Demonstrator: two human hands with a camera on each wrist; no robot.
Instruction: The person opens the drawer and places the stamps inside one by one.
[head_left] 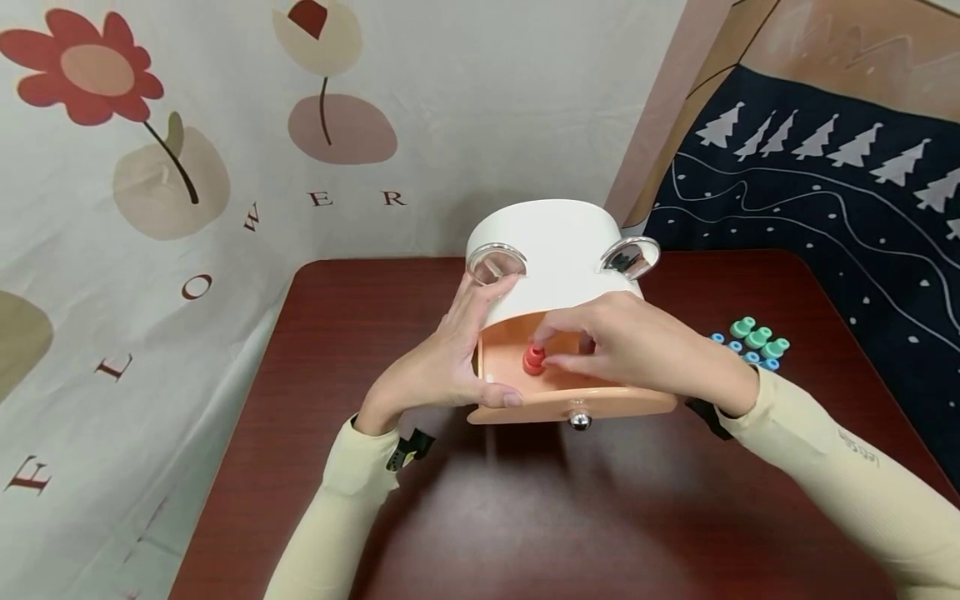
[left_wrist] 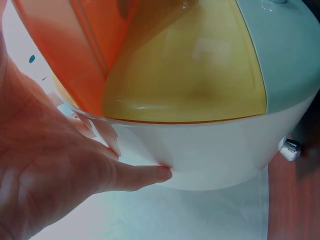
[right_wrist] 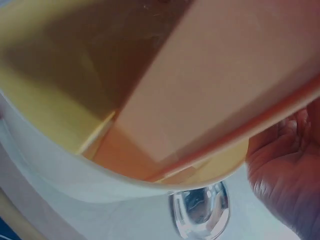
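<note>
At far left, pale cloth printed with flowers and letters. Next, left hand, with straight, spread fingers against the side of white housing and with thumb on the front edge of orange drawer. Inside the pulled-out drawer, toward its left end, red peg, upright. At the peg, right hand, seen pinching with index finger and thumb. Centred on the drawer front, round silver knob. Beyond the right wrist, on dark red table, blue pieces beside three green pegs. At far right, navy cloth with white trees.
</note>
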